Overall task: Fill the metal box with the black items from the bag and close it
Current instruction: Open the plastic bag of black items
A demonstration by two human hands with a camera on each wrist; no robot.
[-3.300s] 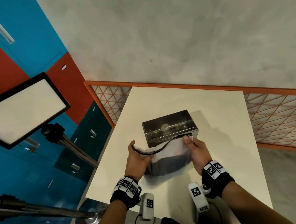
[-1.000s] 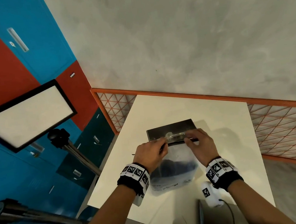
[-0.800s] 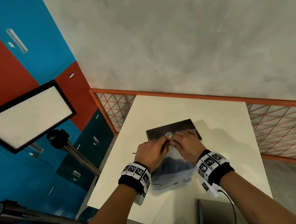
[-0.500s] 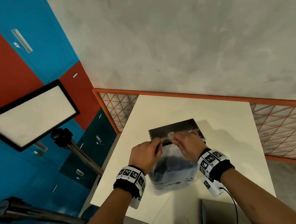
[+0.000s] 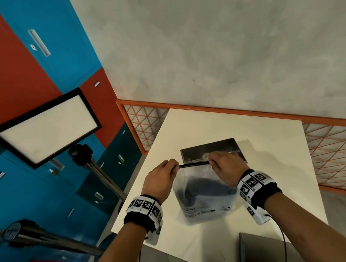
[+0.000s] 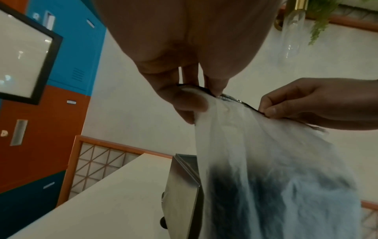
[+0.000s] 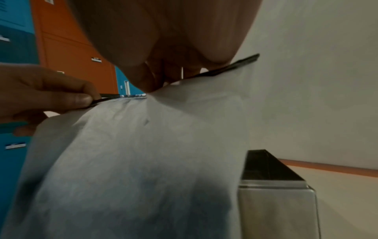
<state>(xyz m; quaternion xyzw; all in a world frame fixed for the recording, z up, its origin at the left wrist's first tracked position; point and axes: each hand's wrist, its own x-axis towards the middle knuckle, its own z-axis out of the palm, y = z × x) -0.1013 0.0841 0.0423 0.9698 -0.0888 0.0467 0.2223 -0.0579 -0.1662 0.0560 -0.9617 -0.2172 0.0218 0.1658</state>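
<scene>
A frosted plastic bag (image 5: 204, 195) with dark items inside stands on the white table (image 5: 280, 183), just in front of the metal box (image 5: 212, 150). A black zip strip (image 5: 193, 164) runs along the bag's top. My left hand (image 5: 162, 179) pinches the strip's left end (image 6: 196, 92). My right hand (image 5: 225, 166) pinches it further right (image 7: 155, 87). The bag (image 6: 276, 177) hangs below both hands, and the black items show only as a dark blur (image 7: 163, 194). The metal box (image 7: 274, 194) stands with its lid down behind the bag.
An orange lattice rail (image 5: 251, 112) runs along the table's far edge. A framed light panel on a stand (image 5: 45, 127) rises at the left, before red and blue lockers (image 5: 11, 62). A dark flat object (image 5: 266, 251) lies at the table's near right corner.
Both hands have lifted from the bag's sides to its top strip. They met at the middle, and now they have drawn apart along it, the right moving rightward.
</scene>
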